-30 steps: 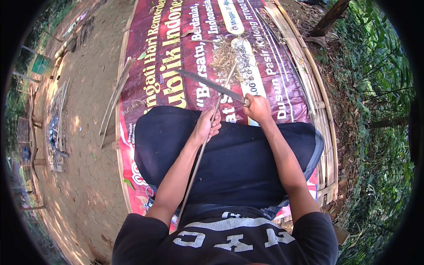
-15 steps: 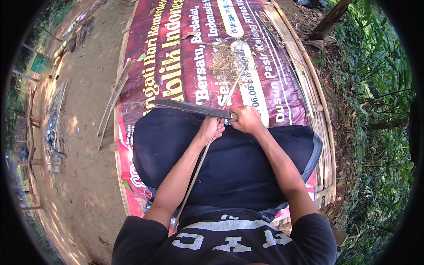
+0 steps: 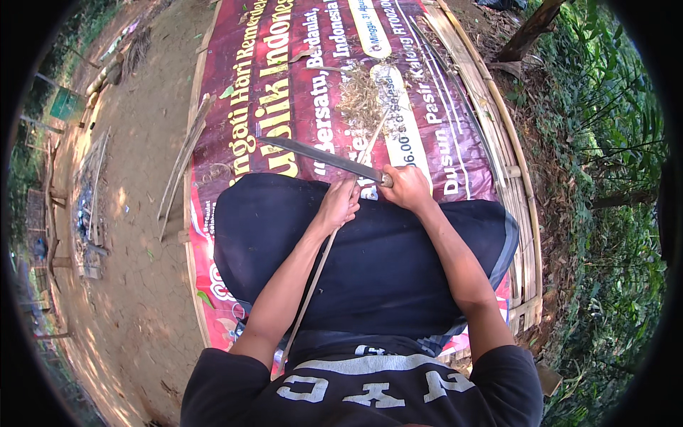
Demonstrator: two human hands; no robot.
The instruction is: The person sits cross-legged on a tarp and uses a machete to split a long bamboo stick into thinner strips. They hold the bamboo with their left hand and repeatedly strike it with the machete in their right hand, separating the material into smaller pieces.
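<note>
My left hand (image 3: 340, 203) is closed around a long thin bamboo strip (image 3: 313, 286), which slants from beside my waist up to a pile of shavings. In my right hand (image 3: 408, 188) is the handle of a machete (image 3: 320, 156), its dark blade pointing to the upper left. The blade lies across the strip just beyond my left fingers. Pale curled shavings (image 3: 361, 99) are heaped on the banner around the strip's far end. My crossed legs in dark cloth are under both hands.
A printed red banner (image 3: 277, 92) covers the bamboo platform (image 3: 523, 213) where I sit. Split bamboo pieces (image 3: 186, 160) lean at its left edge, beside bare earth (image 3: 142, 306). On the right are a wooden post (image 3: 530, 32) and dense green plants (image 3: 612, 249).
The machete has moved away from me along the strip, and its tip has swung farther forward. My right hand has shifted slightly right. My left hand still grips the strip.
</note>
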